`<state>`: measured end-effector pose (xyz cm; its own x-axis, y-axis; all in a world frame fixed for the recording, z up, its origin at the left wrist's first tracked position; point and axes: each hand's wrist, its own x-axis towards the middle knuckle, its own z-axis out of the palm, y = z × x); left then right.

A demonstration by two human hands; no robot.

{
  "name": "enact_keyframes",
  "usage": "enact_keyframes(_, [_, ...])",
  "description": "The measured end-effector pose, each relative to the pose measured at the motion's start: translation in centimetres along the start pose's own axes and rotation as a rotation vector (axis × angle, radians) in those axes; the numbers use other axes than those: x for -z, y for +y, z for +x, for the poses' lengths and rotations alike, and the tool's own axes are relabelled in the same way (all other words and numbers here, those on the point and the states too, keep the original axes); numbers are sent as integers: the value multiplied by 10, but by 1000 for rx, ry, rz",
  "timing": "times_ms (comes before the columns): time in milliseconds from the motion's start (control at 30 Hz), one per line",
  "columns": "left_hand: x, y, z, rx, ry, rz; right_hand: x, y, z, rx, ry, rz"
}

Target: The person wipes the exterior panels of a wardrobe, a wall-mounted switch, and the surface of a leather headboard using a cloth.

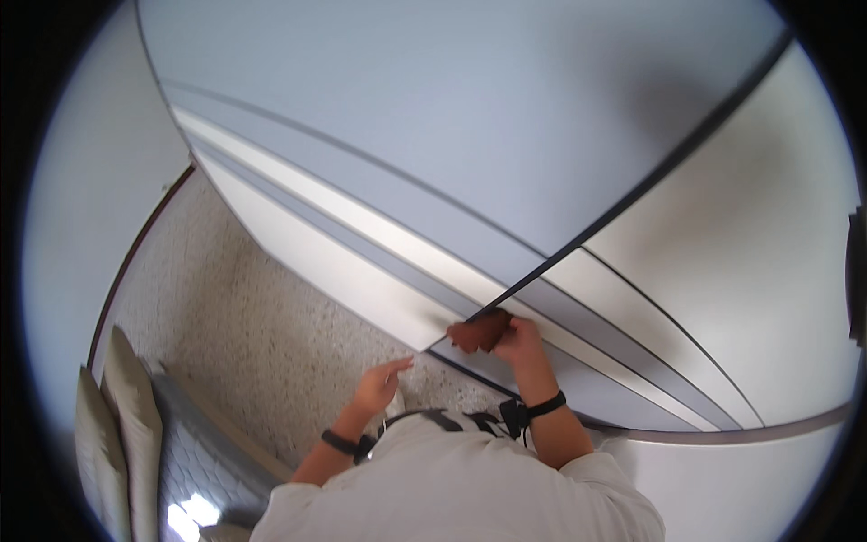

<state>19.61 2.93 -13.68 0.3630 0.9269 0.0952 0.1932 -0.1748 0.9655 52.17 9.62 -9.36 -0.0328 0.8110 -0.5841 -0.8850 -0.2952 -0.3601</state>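
Note:
A bunched reddish-brown cloth [479, 332] is held in my right hand [520, 342]. It lies over the dark seam [596, 234] between two large door-like panels, close to their near end. One is a pale blue-grey panel [433, 135] with white and grey stripes; the other is a cream panel [704, 223] with grey stripes and thin dark lines. To the left of the cloth, my left hand [381, 387] hangs in front of the speckled floor. Its fingers are apart and nothing is in it. Each wrist wears a black band.
At the lower left a grey quilted mattress [203, 447] has beige pillows [132, 393] standing beside it. The speckled floor [271, 325] runs up to a wall [88, 203] with a dark skirting strip [135, 251]. A dark handle-like piece [857, 278] shows at the right rim.

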Motion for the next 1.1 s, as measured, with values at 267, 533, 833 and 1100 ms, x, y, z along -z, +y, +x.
enact_keyframes(267, [-59, 37, 24, -53, -128, 75, 12, -50, -86, 89, -594, -116])
enact_keyframes(533, [-180, 115, 80, -701, 69, 525, 143, -159, -205, 206, -667, -101])
enact_keyframes(833, [-328, 140, 125, -703, 376, 604, 254, -256, -394, 850, -352, 109])
enact_keyframes(1100, [-339, 141, 113, -510, 383, 500, 196, -307, -452, 1260, -21, -130])
